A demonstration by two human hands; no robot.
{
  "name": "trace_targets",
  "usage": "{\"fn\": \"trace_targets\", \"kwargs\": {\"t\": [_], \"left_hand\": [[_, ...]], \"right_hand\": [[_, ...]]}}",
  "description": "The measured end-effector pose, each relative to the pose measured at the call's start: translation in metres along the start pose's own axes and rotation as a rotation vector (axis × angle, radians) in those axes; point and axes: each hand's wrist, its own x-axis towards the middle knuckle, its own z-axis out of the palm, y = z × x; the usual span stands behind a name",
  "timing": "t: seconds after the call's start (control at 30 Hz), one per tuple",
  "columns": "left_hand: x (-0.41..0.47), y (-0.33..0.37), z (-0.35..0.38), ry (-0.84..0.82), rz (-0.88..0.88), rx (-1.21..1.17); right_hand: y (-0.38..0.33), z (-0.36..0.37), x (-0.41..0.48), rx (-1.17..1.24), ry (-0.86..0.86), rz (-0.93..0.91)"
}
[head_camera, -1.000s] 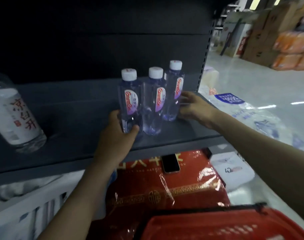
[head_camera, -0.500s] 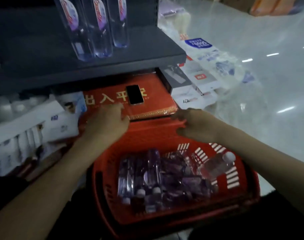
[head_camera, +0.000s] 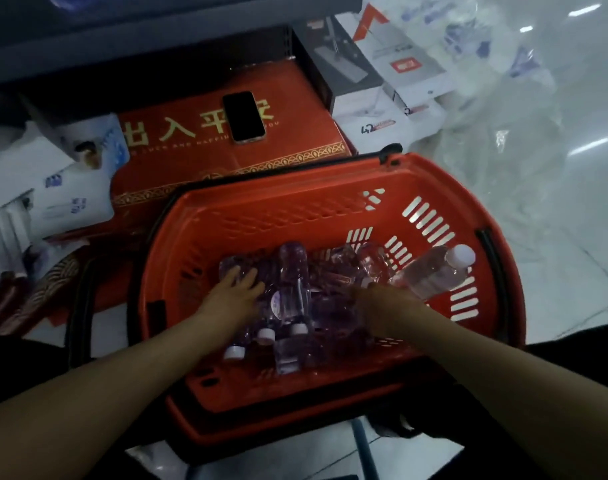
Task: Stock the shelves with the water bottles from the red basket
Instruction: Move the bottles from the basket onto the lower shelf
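Hands down in red basket (head_camera: pixel 295 209), left hand (head_camera: pixel 231 296) flat and open on water bottles (head_camera: pixel 292 289), right hand (head_camera: pixel 382 301) too blurry to tell.

Glossy pale floor (head_camera: pixel 555 209) reflects ceiling lights; dark shelf (head_camera: pixel 139 39) above.

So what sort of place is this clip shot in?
Most likely a shop aisle: a red shopping basket full of water bottles, boxed goods stacked under a dark shelf, and a glossy tiled floor.

Left hand (head_camera: pixel 235 294) and right hand (head_camera: pixel 382 299) outstretched, downturned
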Motion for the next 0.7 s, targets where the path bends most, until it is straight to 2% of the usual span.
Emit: {"fn": "trace_targets", "kwargs": {"t": [0.1,0.2,0.27,0.33,0.4,0.47,0.57,0.7], "left_hand": [[0.005,-0.005,-0.001,0.059,0.056,-0.057],[0.008,-0.010,-0.011,0.206,-0.012,-0.312],[0.011,-0.015,-0.022,0.294,-0.104,-0.604],[0.010,-0.021,-0.034,0.350,-0.170,-1.075],[0.011,-0.023,-0.038,0.319,-0.095,-1.599],[0.009,-0.021,-0.040,0.223,-0.009,-1.924],[0.007,-0.011,-0.042,0.115,0.059,-2.127],[-0.004,0.000,-0.051,0.130,0.278,-2.284]], "right_hand": [[0.005,0.005,0.010,0.074,-0.034,0.017],[0.003,-0.011,0.012,0.097,-0.082,-0.007],[0.006,-0.027,0.010,0.145,-0.104,-0.014],[0.006,-0.044,0.002,0.201,-0.101,-0.036],[0.004,-0.054,-0.005,0.106,0.010,-0.140],[-0.001,-0.062,-0.013,0.107,0.111,-0.254],[-0.010,-0.082,-0.031,0.361,0.165,-0.331],[-0.010,-0.094,-0.045,0.736,0.325,-0.354]]}}
